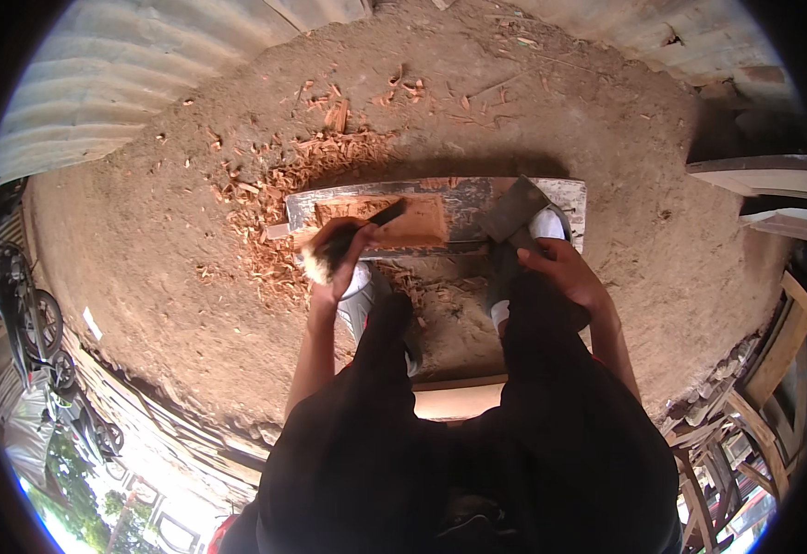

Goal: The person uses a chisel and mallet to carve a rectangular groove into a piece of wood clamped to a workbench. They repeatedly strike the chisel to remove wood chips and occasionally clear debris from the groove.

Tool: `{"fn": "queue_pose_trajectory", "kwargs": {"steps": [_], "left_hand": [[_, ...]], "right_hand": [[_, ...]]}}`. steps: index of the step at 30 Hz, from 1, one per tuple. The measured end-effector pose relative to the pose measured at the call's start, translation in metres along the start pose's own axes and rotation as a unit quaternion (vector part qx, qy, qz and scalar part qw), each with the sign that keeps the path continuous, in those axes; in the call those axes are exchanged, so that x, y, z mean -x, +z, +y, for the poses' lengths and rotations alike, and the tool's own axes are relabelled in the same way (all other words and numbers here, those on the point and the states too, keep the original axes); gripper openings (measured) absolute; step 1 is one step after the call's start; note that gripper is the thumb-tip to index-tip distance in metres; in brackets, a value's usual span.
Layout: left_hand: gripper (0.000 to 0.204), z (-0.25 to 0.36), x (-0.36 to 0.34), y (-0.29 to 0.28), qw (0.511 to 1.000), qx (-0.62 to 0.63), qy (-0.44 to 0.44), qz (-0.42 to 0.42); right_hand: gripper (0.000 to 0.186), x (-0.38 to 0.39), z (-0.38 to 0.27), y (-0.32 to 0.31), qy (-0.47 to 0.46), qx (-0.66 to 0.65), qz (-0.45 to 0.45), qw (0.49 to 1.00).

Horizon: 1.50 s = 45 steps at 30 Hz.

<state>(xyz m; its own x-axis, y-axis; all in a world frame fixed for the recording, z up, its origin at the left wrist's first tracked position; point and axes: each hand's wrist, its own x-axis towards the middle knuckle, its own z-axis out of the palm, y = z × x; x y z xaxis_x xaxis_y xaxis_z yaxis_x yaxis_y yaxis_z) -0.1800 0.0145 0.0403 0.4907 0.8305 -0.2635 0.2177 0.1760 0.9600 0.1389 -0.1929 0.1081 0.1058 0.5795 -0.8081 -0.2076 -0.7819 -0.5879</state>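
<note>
A long weathered board (468, 198) lies crosswise in front of me, with a pale reddish carved recess (422, 226) in its left half. My left hand (343, 254) is closed on a dark chisel (387, 213), angled over the recess; the pale, frayed-looking end of its handle is blurred. My right hand (560, 268) grips a dark, blocky mallet (514, 208), whose head is over the board's right half. My feet, in pale footwear, show at the board's near side and right end.
Reddish wood shavings (302, 152) litter the dirt floor (163, 277). Corrugated sheets (126, 83) rise beyond it. Motorbikes (38, 323) stand at the far left. Planks (759, 185) and a pile of scrap timber (773, 369) line the right side.
</note>
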Motion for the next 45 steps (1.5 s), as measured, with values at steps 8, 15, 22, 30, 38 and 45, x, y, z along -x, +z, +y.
{"fn": "queue_pose_trajectory", "kwargs": {"steps": [8, 15, 22, 30, 38, 45], "left_hand": [[0.011, 0.018, 0.020, -0.048, 0.989, -0.134, -0.023, 0.062], [0.015, -0.004, 0.002, 0.000, 0.993, 0.073, -0.087, -0.044], [0.013, 0.012, 0.028, -0.110, 0.988, -0.101, -0.076, 0.087], [0.012, 0.018, 0.007, -0.052, 0.998, 0.052, -0.011, 0.023], [0.015, -0.006, 0.006, -0.079, 0.999, -0.025, -0.036, -0.013], [0.011, 0.034, 0.013, -0.121, 0.979, -0.186, -0.054, 0.058]], "right_hand": [[0.045, 0.003, -0.011, 0.001, 0.020, -0.002, 0.001, 1.000], [0.045, -0.013, 0.001, -0.001, -0.012, 0.037, 0.013, 0.999], [0.048, -0.008, -0.001, -0.001, -0.025, 0.029, 0.017, 0.999], [0.049, -0.012, 0.003, -0.003, 0.000, 0.048, 0.014, 0.999], [0.047, -0.011, 0.005, -0.002, -0.008, 0.026, 0.011, 1.000], [0.044, -0.012, 0.004, -0.005, -0.010, 0.034, 0.004, 0.999]]}}
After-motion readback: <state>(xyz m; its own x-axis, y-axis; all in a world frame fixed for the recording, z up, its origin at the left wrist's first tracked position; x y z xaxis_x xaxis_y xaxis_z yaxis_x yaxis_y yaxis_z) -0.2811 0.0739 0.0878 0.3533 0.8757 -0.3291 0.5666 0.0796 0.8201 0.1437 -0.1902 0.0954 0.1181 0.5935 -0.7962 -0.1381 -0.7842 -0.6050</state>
